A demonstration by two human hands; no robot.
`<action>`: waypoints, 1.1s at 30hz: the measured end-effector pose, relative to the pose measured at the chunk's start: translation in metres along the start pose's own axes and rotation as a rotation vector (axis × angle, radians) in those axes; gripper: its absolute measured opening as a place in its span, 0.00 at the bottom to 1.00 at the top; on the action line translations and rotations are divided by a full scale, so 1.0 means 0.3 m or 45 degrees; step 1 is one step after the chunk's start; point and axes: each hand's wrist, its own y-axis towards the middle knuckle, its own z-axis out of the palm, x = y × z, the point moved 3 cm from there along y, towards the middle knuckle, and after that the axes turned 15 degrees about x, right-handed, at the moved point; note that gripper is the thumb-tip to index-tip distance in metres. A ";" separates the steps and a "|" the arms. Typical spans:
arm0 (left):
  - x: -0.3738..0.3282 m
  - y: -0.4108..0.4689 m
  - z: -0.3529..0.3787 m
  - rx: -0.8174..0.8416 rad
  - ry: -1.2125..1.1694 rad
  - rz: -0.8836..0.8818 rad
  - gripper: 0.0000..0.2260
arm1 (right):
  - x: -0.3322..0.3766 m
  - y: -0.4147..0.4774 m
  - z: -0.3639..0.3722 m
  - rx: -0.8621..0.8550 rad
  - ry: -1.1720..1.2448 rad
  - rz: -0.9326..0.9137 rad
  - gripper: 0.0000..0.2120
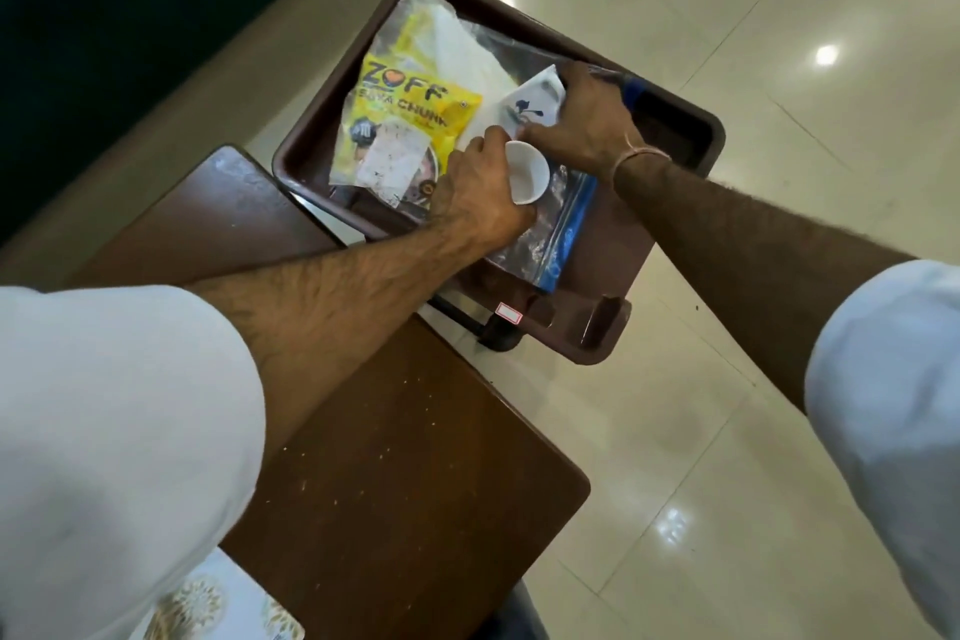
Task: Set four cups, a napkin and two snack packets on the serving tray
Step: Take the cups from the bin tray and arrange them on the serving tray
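Note:
A brown serving tray point(322, 120) sits beyond the wooden table. On it lie a yellow snack packet point(410, 114), a white napkin point(467, 52) and a clear packet with a blue edge point(566, 234). My left hand point(478, 192) is closed around a small white cup point(527, 172), its mouth turned toward me. Just behind it, my right hand point(582, 120) grips a white cup with a blue print point(535, 104), tilted over the tray. Whether either cup touches the tray is hidden by the hands.
A dark wooden table point(405, 457) lies under my left arm, with a patterned white item point(218, 608) at its near edge. Glossy cream floor tiles point(779, 16) surround the tray. A black frame point(483, 322) shows below the tray's handle.

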 end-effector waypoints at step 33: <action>0.970 -1.437 -0.145 0.325 -0.059 -0.019 0.36 | 0.727 -0.924 1.034 0.690 0.236 -0.655 0.32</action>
